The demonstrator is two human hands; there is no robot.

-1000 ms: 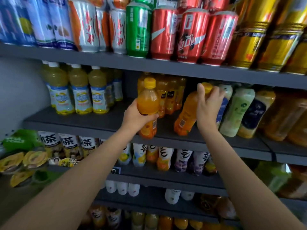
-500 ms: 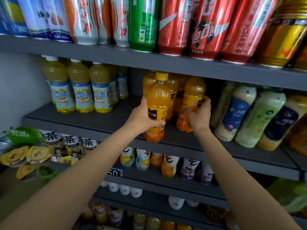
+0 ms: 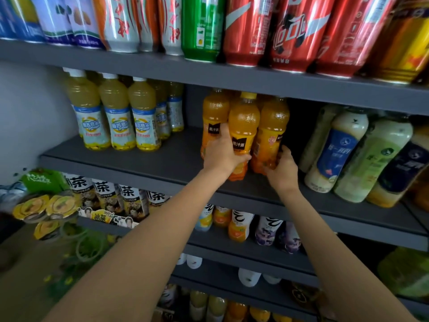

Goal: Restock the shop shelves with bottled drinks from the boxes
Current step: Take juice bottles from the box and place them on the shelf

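Hands (image 3: 222, 154) (image 3: 282, 169) gripping orange juice bottles (image 3: 243, 126) (image 3: 270, 135) on shelf (image 3: 139, 159)

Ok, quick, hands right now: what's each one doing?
Left hand: grips an orange juice bottle.
Right hand: grips the neighbouring orange bottle.

orange bottles (image 3: 243, 126): glossy clear plastic | shelf (image 3: 139, 163): matt grey | cans (image 3: 246, 31): shiny metal
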